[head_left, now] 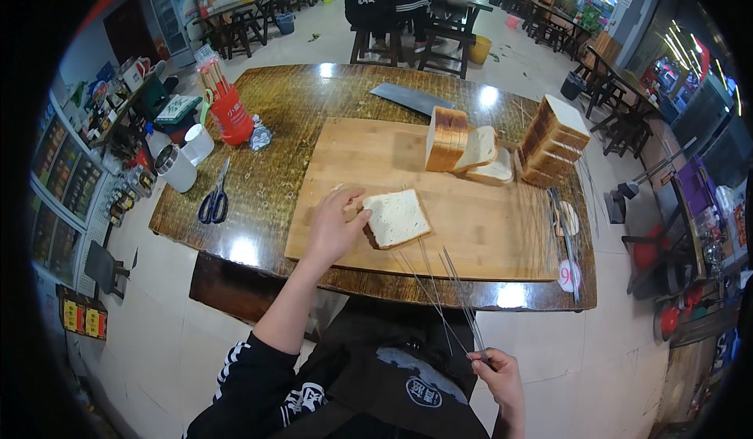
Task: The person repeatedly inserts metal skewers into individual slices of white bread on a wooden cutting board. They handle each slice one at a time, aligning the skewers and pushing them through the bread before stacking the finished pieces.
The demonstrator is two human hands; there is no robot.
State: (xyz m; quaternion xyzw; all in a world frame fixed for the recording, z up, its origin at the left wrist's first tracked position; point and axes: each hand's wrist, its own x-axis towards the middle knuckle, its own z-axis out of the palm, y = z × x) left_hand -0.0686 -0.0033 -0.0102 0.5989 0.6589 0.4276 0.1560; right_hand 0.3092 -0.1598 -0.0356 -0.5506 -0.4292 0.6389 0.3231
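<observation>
A square slice of white bread [398,218] with a brown crust is over the near middle of the wooden cutting board [478,243]. My left hand [336,225] grips its left edge, with thumb and fingers bent around the crust. Below the table edge, my right hand [500,378] is closed on several thin metal skewers [449,298]. Their shafts fan up toward the board, and one reaches the slice's near edge. Whether its tip is inside the bread is hard to see. Further back stand a sliced loaf [447,139] and a taller stack of slices [554,142].
A broad cleaver blade [412,99] lies behind the board. Scissors [214,200], a white-and-black jar [175,168] and a red container of sticks [230,116] are on the left. More skewers [563,235] lie at the board's right edge. A person [384,0] sits beyond the table.
</observation>
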